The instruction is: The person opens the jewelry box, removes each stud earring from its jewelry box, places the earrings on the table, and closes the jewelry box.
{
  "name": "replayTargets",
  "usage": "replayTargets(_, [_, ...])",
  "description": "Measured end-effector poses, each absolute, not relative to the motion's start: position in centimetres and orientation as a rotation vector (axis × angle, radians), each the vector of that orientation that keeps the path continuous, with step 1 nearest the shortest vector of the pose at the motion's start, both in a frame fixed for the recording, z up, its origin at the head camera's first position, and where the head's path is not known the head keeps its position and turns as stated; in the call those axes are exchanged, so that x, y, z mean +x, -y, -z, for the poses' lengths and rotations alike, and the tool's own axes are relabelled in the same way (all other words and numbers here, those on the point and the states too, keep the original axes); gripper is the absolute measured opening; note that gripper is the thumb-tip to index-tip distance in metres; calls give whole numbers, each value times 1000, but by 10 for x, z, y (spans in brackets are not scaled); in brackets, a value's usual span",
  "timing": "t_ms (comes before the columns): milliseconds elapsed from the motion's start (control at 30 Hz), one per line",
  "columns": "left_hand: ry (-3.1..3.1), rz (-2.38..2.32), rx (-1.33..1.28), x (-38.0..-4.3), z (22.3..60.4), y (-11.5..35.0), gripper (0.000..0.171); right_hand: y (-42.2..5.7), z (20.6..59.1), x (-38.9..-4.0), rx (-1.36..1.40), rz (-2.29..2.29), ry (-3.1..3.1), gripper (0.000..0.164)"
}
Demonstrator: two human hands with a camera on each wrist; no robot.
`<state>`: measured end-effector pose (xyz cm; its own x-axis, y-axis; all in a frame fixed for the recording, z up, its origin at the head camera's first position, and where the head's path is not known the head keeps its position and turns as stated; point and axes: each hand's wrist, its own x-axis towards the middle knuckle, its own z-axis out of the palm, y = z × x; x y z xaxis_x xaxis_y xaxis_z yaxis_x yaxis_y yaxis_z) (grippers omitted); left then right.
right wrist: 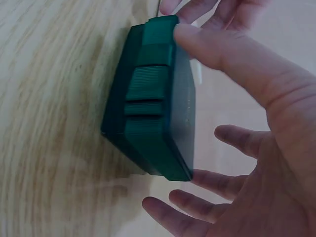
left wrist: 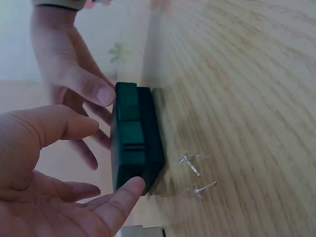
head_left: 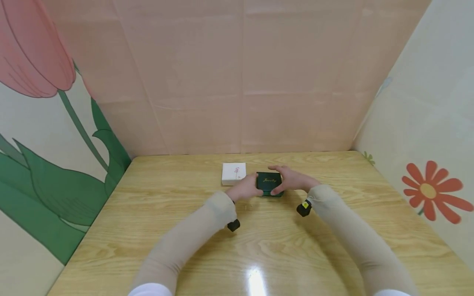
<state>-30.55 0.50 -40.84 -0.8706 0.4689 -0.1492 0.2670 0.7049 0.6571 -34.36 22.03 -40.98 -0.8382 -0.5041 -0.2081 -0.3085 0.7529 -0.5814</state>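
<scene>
A dark green jewellery box [head_left: 269,183] with gold lettering on its lid lies on the wooden table [head_left: 259,246], between my two hands. My left hand [head_left: 245,189] is at its left side. In the left wrist view one left fingertip [left wrist: 132,185] touches a corner of the box [left wrist: 132,143], while the thumb stops just short of it. My right hand [head_left: 292,179] spans the box. Its thumb [right wrist: 207,47] presses on the ribbed front edge of the box [right wrist: 148,103], and its spread fingers reach round the other side.
A small white box [head_left: 233,173] lies just left of the green one. Two small silvery pieces [left wrist: 190,164] lie on the table beside the green box. Pink and flower-patterned walls enclose the table on three sides.
</scene>
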Motion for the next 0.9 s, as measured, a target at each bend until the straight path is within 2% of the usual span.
replayTargets(167, [-2624,-856,567,-303,413,-11,77,-218,413,-342,-589,783,-2568,106])
replayTargets(900, [-2516,-1012,483,-305,424,-14,81,-216,426,-350,-607,796,-2575,101])
